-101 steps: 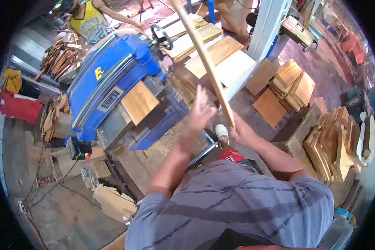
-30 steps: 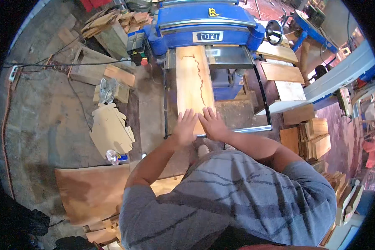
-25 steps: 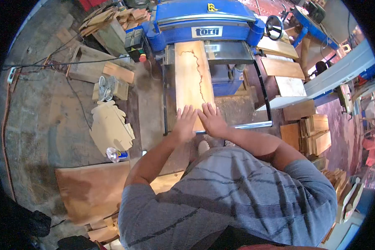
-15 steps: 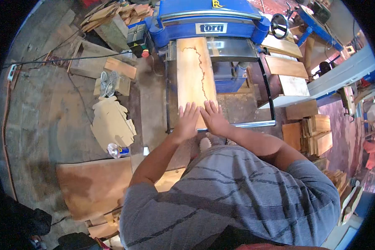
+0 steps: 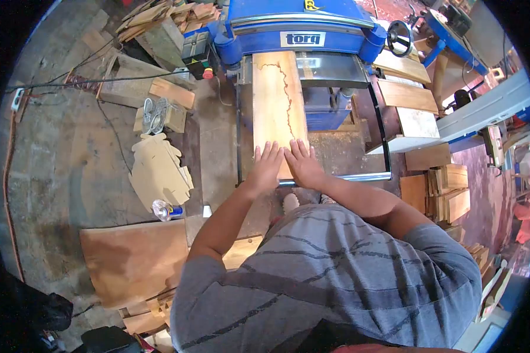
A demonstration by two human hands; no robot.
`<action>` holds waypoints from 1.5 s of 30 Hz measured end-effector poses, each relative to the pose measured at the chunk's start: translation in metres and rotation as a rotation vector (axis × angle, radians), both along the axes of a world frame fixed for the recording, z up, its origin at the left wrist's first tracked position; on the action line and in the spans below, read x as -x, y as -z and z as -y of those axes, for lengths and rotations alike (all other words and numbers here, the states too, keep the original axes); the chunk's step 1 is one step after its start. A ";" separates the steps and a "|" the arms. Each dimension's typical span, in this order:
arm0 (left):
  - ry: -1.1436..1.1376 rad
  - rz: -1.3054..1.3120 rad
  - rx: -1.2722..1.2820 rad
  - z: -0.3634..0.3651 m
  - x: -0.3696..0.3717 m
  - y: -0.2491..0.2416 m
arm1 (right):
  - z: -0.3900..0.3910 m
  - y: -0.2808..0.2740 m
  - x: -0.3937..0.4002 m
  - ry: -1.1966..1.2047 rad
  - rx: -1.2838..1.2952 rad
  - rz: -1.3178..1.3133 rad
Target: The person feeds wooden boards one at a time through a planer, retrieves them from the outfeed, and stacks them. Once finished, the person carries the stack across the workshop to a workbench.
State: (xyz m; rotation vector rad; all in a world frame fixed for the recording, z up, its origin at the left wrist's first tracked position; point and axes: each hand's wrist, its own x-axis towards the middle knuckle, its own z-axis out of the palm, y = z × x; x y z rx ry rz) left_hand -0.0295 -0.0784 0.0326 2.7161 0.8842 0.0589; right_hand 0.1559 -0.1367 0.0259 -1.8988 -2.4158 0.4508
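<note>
A long pale wooden board [image 5: 271, 100] with a dark wavy crack line lies on the infeed side of a blue thickness planer [image 5: 303, 23] marked "torq". Its far end meets the machine's front opening. On the near end, my left hand [image 5: 265, 167] rests flat, fingers extended toward the planer. Beside it, my right hand [image 5: 304, 165] lies flat too, its fingers slightly apart on the board. Neither hand wraps around the wood. Below them a metal roller bar [image 5: 362, 176] crosses the near end of the machine's frame.
Wooden boards [image 5: 406, 97] lie right of the planer, near a handwheel [image 5: 398, 38]. Cut blocks [image 5: 447, 188] are stacked farther right. On the left floor are a cardboard piece [image 5: 159, 170], a can [image 5: 168, 210], a brown sheet [image 5: 132, 262] and a cable [image 5: 115, 82].
The view has shifted slightly. Both hands stay flat on the near end of the board, which appears a little farther toward the planer.
</note>
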 end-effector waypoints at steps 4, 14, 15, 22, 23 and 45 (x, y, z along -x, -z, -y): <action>0.010 -0.015 0.006 -0.004 -0.001 -0.002 | -0.004 0.004 0.000 0.003 -0.003 0.014; -0.016 0.000 -0.020 -0.005 -0.008 0.004 | -0.006 -0.002 -0.007 0.009 -0.009 -0.022; -0.026 0.011 -0.001 -0.005 -0.009 0.002 | -0.005 0.000 -0.007 0.012 -0.008 -0.023; -0.011 0.043 -0.041 -0.013 -0.007 0.014 | -0.013 0.007 -0.008 0.013 -0.022 -0.011; -0.011 0.039 -0.050 -0.014 -0.008 0.015 | -0.013 0.009 -0.008 0.011 -0.046 -0.012; -0.023 -0.021 0.008 -0.043 -0.017 0.007 | -0.046 0.014 -0.018 -0.026 -0.109 0.009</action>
